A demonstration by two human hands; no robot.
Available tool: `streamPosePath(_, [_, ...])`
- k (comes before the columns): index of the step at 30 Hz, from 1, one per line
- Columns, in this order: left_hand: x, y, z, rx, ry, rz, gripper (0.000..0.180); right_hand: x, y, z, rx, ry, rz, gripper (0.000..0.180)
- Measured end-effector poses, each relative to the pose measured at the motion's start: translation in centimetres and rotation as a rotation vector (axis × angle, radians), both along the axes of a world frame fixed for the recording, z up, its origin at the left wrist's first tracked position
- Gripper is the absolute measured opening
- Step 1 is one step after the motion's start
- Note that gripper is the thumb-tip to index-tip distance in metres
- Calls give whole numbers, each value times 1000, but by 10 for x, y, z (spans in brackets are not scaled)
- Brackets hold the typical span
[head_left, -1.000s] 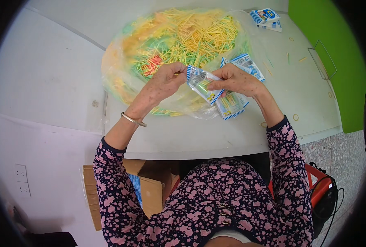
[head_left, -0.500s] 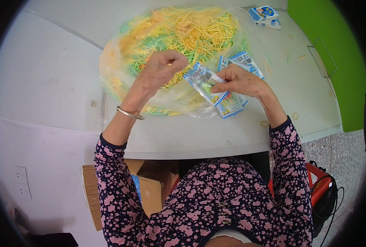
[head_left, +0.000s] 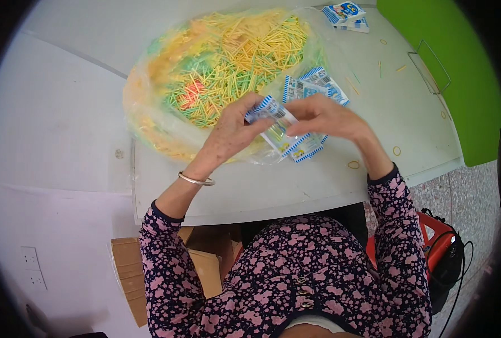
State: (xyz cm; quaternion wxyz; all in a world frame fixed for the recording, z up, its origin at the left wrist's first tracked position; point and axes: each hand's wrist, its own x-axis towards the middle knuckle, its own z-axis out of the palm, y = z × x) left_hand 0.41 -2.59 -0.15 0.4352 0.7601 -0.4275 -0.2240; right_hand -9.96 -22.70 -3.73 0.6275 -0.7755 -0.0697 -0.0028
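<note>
A small clear packet with blue and white edges (head_left: 275, 120) hangs between both hands over the white table (head_left: 295, 186). My left hand (head_left: 229, 135) pinches its left end, and my right hand (head_left: 326, 117) grips its right side. Thin coloured sticks show inside the packet. Just behind the hands lies a big clear plastic bag (head_left: 228, 67) heaped with yellow, green and orange sticks. Flat empty packets of the same kind (head_left: 313, 85) lie under and beyond my right hand.
More blue and white packets (head_left: 346, 12) rest at the far edge of the table. Loose sticks and rubber bands (head_left: 353, 164) are scattered on the right. A green panel (head_left: 453, 67) stands to the right, cardboard boxes (head_left: 132, 270) below the table, a red and black device (head_left: 444, 253) on the floor.
My left hand went up to the stick heap and came back to the packet's left end. The packet has shifted slightly left and now sits between both hands.
</note>
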Motion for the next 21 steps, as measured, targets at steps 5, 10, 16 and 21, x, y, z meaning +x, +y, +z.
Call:
streamPosePath(5, [-12, -18, -27, -37, 3, -66, 27, 8, -62, -21, -184, -99, -475, 30])
streamPosePath(10, [-22, -25, -53, 80, -440, 48, 43, 26, -45, -54, -747, -525, -554, 24])
streamPosePath(16, [-24, -22, -39, -6, -659, 80, 47, 26, -49, -41, -399, -59, -380, 19])
streamPosePath(21, [3, -34, -31, -116, -567, 118, 47, 20, -60, -36, -270, -177, -374, 12])
